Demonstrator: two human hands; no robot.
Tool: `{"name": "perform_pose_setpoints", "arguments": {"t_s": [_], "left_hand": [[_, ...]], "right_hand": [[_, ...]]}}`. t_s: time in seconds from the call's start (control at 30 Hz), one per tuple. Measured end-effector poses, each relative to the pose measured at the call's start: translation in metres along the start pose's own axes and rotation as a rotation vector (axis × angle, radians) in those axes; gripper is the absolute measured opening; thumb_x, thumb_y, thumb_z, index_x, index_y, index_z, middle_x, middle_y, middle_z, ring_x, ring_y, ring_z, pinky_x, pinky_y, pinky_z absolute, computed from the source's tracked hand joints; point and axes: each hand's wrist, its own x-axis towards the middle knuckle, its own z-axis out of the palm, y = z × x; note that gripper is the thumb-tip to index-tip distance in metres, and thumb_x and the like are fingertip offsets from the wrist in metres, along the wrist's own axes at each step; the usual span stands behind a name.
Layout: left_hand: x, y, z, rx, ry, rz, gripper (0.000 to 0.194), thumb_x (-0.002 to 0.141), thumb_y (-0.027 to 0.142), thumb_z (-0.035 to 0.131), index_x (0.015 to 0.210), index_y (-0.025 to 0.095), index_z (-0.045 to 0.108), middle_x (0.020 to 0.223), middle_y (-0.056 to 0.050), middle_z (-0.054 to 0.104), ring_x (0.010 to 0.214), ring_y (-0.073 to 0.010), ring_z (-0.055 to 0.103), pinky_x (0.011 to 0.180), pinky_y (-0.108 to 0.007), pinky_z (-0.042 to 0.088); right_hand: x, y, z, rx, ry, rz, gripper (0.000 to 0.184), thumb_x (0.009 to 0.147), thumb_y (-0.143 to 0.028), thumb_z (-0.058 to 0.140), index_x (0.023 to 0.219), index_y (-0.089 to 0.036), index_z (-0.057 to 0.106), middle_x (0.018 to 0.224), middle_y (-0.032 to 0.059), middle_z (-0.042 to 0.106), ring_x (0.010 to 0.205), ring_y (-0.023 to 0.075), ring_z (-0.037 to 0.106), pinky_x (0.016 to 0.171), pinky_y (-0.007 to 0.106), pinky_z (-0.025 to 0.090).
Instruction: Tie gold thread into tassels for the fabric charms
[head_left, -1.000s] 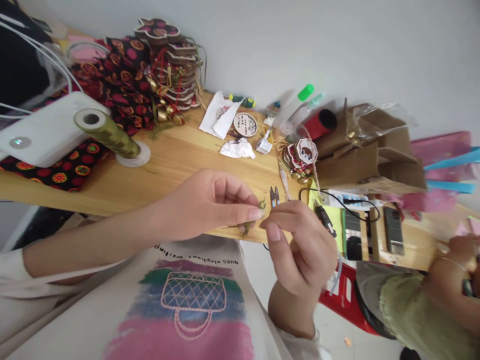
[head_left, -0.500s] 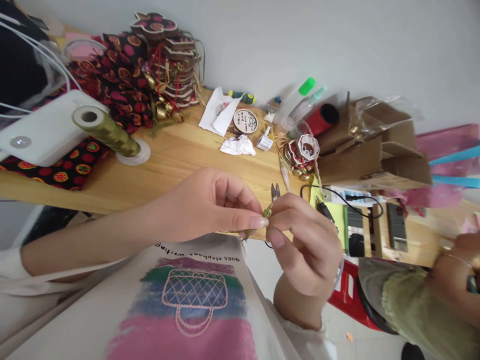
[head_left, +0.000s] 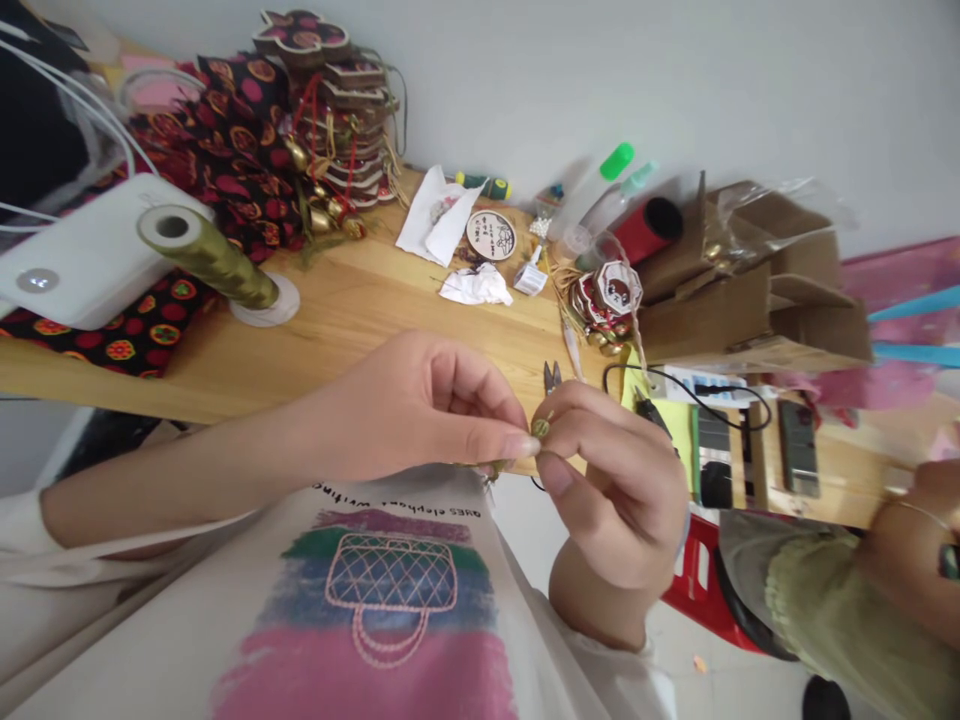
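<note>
A small knot of olive-green cord (head_left: 540,428) sits between the fingertips of both hands, in front of the table edge. My left hand (head_left: 442,410) pinches it from the left with thumb and forefinger. From the right, the fingertips of my right hand (head_left: 615,480) close on its other side. Some cord shows below the left fingers, and the rest is hidden in the hands. Just beyond the hands lie small scissors (head_left: 552,377), blades pointing away. A spool of olive-green thread (head_left: 217,262) stands on the table to the left.
Patterned fabric (head_left: 232,140) and a stack of ornaments with bells (head_left: 349,130) are at back left, near a white device (head_left: 97,255). Crumpled paper (head_left: 476,285), a round tin (head_left: 491,236) and cardboard boxes (head_left: 705,320) line the wall. Another person's arm (head_left: 907,560) shows at right.
The knot has turned slightly between the fingertips, showing a rounder face. Both hands keep nearly the same place and grip. The view has shifted a little.
</note>
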Motion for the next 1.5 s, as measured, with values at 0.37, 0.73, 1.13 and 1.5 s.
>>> {"name": "perform_pose_setpoints", "arguments": {"t_s": [0.37,0.73,1.13,1.5], "left_hand": [[0.0,0.002,0.0,-0.017,-0.016,-0.014,0.014,0.069,0.004,0.074,0.066,0.017,0.07,0.057,0.009,0.066,0.05,-0.002,0.053,0.045,-0.007,0.039],[0.003,0.002,0.001,0.015,0.029,0.045,0.013,0.068,0.005,0.072,0.065,0.018,0.07,0.057,0.009,0.068,0.05,-0.0025,0.055,0.044,-0.007,0.039],[0.005,-0.002,-0.002,-0.08,-0.01,-0.01,0.013,0.069,0.006,0.072,0.065,0.018,0.07,0.057,0.008,0.066,0.05,-0.0024,0.054,0.045,-0.008,0.04],[0.004,0.003,0.0,-0.087,0.048,-0.036,0.013,0.067,0.006,0.074,0.063,0.018,0.07,0.056,0.007,0.068,0.052,-0.0041,0.059,0.049,-0.009,0.045]], "right_hand": [[-0.001,-0.001,0.004,0.105,0.047,0.089,0.018,0.074,-0.003,0.051,0.066,-0.018,0.048,0.066,-0.0035,0.047,0.062,0.0083,0.043,0.054,0.025,0.032],[0.0,-0.002,0.006,0.105,0.067,0.111,0.017,0.077,-0.004,0.051,0.065,-0.017,0.048,0.065,-0.0045,0.047,0.062,0.0071,0.044,0.054,0.024,0.033],[0.001,0.001,0.01,-0.034,0.211,0.018,0.015,0.083,-0.006,0.06,0.075,-0.018,0.06,0.073,-0.0019,0.056,0.066,0.0102,0.052,0.055,0.026,0.042],[-0.005,-0.001,0.018,-0.099,0.426,0.03,0.019,0.08,-0.008,0.072,0.091,-0.024,0.074,0.08,-0.0006,0.067,0.076,0.0139,0.061,0.063,0.029,0.051]]}}
